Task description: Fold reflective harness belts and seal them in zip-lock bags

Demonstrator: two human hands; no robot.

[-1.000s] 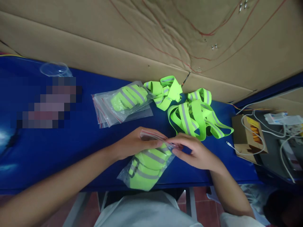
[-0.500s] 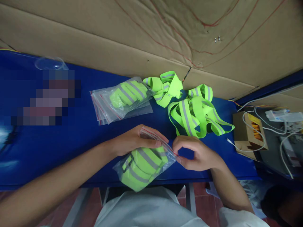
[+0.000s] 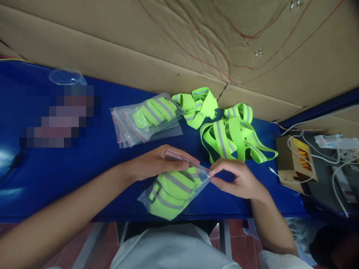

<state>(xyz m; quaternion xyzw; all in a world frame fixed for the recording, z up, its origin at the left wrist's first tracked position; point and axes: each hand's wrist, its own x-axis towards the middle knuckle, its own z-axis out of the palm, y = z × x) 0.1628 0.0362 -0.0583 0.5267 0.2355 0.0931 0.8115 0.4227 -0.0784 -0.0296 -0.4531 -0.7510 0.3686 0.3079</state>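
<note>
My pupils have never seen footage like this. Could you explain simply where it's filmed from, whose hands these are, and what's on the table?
There's no machine: a person works bare-handed, filmed by a camera on their head looking forward and down. The left hand grips the red-lined top of a clear bag, while the right hand pinches its corner. Inside is a bundled yellow-green strap with grey stripes. Beyond, the blue table bears another bagged strap and loose straps.
</note>
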